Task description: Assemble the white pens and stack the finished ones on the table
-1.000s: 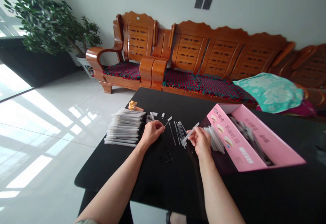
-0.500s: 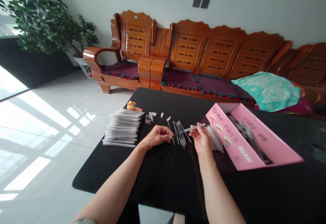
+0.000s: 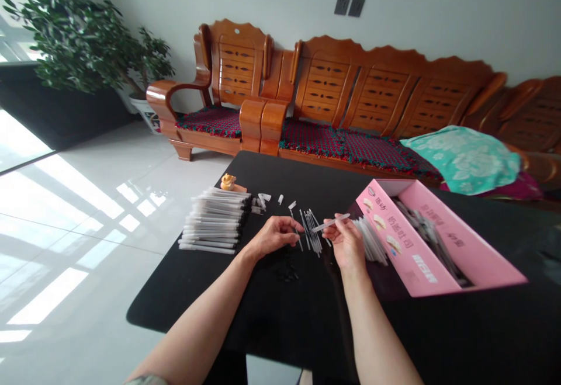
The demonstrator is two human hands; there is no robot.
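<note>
My right hand (image 3: 347,242) grips a whitish translucent pen barrel (image 3: 333,221) between thumb and fingers, slanted with its left end lower. At that lower end, the thumb and index finger of my left hand (image 3: 277,236) close around the pen's dark end, partly hidden by the fingers. Under and between the hands lie several thin pen refills (image 3: 312,236) on the black table (image 3: 302,309). Small black pen parts (image 3: 287,274) are scattered nearer me. Beside my right hand is a bundle of whitish barrels (image 3: 371,242).
Left of my hands lies a stack of pens (image 3: 214,221) with dark ends. Behind it are a small yellow figurine (image 3: 228,182) and white pen caps (image 3: 262,200). A pink box (image 3: 394,242) holding more pen pieces stands right. A wooden sofa (image 3: 324,81) is beyond the table.
The thin refill that stretched between my hands has slid into the barrel, and the barrel's end is now nearer my left fingers. My right hand has shifted slightly left.
</note>
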